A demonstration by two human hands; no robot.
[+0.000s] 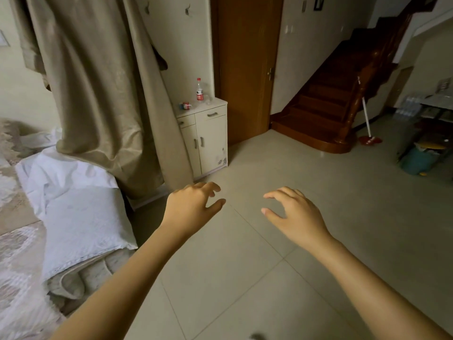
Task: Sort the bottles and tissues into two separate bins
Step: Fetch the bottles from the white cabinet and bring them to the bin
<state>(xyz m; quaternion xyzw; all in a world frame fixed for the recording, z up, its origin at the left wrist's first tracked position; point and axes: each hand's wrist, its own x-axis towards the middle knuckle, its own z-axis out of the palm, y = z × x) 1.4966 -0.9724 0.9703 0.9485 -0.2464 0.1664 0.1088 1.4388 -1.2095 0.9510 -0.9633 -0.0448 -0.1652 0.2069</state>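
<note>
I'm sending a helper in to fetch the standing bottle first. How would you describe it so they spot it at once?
Look for the small cream cabinet between the beige curtain and the brown wooden door. On its top stands the upright clear bottle with a red cap and red label. Its neighbour, the crushed bottle, lies on its side to the left.

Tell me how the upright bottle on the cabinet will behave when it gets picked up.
The upright bottle on the cabinet looks clear and nearly empty, so it is probably light. Tall and narrow, it may tip if nudged. Thin plastic would likely dent under a hard squeeze. Both the left hand and the right hand are empty and far from it.
</note>
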